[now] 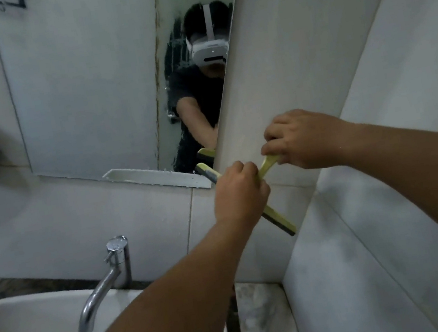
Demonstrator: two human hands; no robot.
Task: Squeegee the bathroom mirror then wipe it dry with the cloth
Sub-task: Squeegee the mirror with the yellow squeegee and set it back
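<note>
The squeegee (278, 222) sits right of centre in the frame, off the glass, just below and right of the lower right corner of the mirror (88, 86). Its blade bar runs diagonally, from upper left near the mirror corner to lower right against the tiled wall (292, 37). The handle crosses it, rising toward the upper right.

The right hand (299, 139) is curled around the handle end. The left hand (238, 191) is closed over the junction of handle and blade — it is the nearer hand to the glass. Both forearms extend up from the lower frame.

The mirror lies up and left of the blade; the next stroke likely requires that shift. No cloth can be identified with certainty.
</note>
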